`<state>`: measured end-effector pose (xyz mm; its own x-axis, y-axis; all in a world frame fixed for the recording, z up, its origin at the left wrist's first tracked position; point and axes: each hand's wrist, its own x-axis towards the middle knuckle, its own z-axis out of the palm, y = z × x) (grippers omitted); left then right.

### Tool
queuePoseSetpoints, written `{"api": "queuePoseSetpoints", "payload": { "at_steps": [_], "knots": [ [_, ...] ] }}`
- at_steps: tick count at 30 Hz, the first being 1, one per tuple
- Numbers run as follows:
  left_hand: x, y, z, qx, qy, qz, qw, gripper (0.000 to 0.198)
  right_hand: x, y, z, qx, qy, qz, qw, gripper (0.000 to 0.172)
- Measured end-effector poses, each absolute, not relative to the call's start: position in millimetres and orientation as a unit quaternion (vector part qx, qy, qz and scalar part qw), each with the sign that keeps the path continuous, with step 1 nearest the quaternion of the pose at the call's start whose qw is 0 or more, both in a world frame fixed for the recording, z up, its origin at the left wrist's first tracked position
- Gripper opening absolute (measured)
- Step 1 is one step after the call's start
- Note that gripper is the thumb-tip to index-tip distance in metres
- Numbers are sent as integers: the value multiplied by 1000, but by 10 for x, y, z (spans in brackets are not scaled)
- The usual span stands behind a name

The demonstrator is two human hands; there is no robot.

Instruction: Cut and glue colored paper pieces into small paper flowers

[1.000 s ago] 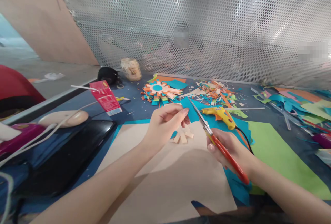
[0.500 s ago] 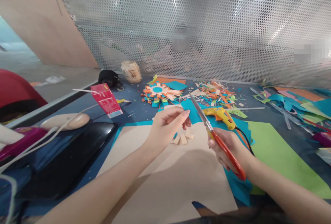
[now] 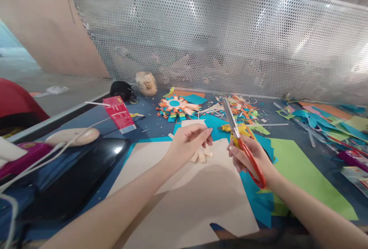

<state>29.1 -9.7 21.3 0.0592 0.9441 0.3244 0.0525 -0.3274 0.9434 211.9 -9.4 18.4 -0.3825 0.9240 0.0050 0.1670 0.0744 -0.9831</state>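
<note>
My left hand hovers over the large cream paper sheet, thumb and fingertips pinched together. Whatever it may hold is hidden or too small to make out. Just below its fingers is a small cream fringed paper piece, partly covered by the hand. My right hand grips red-handled scissors, blades pointing up and away, apart from my left hand. Beneath both hands lies the cream paper sheet. A yellow glue gun rests behind the right hand, partly hidden by it.
A layered paper flower and a heap of paper scraps are at the back. Left are a phone, a computer mouse and a pink packet. Green paper lies right. A perforated metal panel stands behind.
The scissors have turned more upright and shifted slightly left with my right hand. My left hand stays pinched in nearly the same place. The view has tilted slightly.
</note>
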Motion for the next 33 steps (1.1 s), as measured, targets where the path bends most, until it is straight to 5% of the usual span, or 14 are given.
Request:
{"api": "queuePoseSetpoints", "payload": {
  "at_steps": [26, 33],
  "knots": [
    [375, -202, 182, 597, 396, 431, 548, 12, 2154, -146, 123, -377, -678, 451, 440, 15],
    [369, -224, 223, 599, 425, 419, 533, 12, 2164, -145, 127, -371, -674, 456, 447, 19]
  ]
}}
